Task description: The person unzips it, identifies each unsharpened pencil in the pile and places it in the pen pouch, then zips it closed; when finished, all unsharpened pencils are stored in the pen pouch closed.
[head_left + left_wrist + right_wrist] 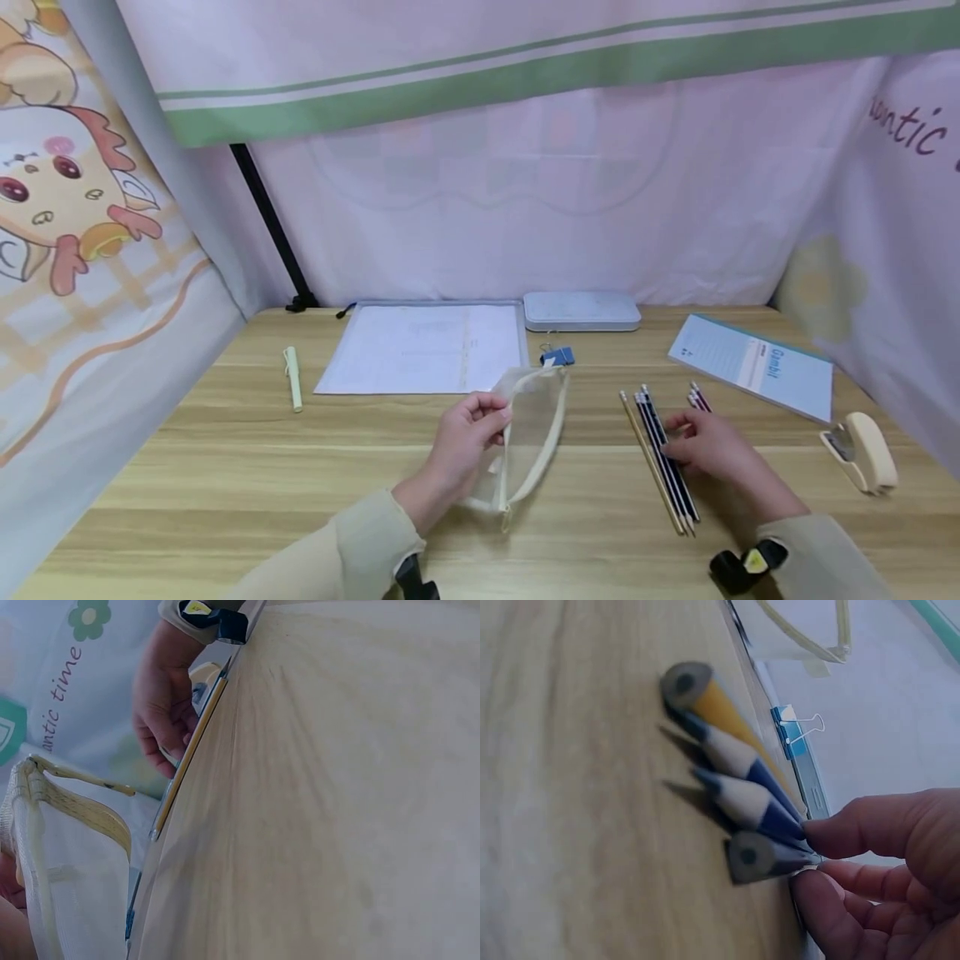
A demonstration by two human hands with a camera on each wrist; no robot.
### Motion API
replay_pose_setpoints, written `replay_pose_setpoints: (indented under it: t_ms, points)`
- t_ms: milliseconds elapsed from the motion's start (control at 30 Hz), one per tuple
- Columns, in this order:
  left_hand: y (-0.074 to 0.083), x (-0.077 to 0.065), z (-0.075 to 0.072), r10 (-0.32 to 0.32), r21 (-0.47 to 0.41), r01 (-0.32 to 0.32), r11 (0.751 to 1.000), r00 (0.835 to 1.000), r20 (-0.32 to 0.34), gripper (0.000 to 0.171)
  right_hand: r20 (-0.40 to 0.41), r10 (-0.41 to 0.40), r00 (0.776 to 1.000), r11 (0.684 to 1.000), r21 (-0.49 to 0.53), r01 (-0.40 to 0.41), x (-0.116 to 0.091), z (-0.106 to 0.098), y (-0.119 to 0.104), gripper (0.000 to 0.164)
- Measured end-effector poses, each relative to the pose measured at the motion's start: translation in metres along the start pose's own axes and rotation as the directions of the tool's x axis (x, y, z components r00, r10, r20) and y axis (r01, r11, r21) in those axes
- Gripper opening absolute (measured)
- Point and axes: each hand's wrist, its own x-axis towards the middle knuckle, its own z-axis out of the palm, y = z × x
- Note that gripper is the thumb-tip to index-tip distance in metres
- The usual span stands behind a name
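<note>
My left hand (461, 437) holds a pale, see-through zip pouch (536, 425) by its upper edge, thumb against fingers. The pouch hangs over the table with its zipper side facing right; in the left wrist view the mesh pouch (82, 877) fills the lower left. My right hand (712, 450) is at a row of pencils: dark pencils (663, 454) beside a yellow pencil (648, 458). In the right wrist view, thumb and fingers pinch the outermost dark pencil (754, 859), which has a flat end. Maroon pencils (699, 397) show partly behind the right hand.
A white sheet in a clear folder (420, 346), a pale case (582, 311) and a blue binder clip (557, 357) lie at the back. A notepad (750, 367) and a cream stapler (862, 454) are at right, a pale green pen (292, 379) at left. Curtains enclose the table.
</note>
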Motion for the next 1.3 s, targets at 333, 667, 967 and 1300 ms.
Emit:
replay_pose_setpoints:
  t_ms: [333,667,967,1300]
  points:
    - [0.002,0.000,-0.002,0.015,-0.030,-0.016,0.999,1.000,-0.010,0.008,0.005,0.011,1.000,0.998,-0.066,-0.010,0.002,0.003,-0.008,0.042]
    - [0.002,-0.001,0.002,0.012,-0.026,-0.012,1.000,1.000,-0.002,0.007,-0.045,0.040,0.998,0.990,-0.131,-0.046,0.001,0.007,-0.016,0.039]
    - [0.001,0.000,0.005,0.006,-0.026,-0.006,1.000,1.000,0.017,0.010,0.003,0.043,0.999,0.997,0.065,-0.044,-0.004,-0.001,-0.004,0.053]
    - [-0.003,0.001,0.010,-0.004,-0.006,0.004,1.000,1.000,0.031,0.011,-0.053,-0.014,0.998,0.816,0.576,0.042,-0.008,0.026,-0.045,0.062]
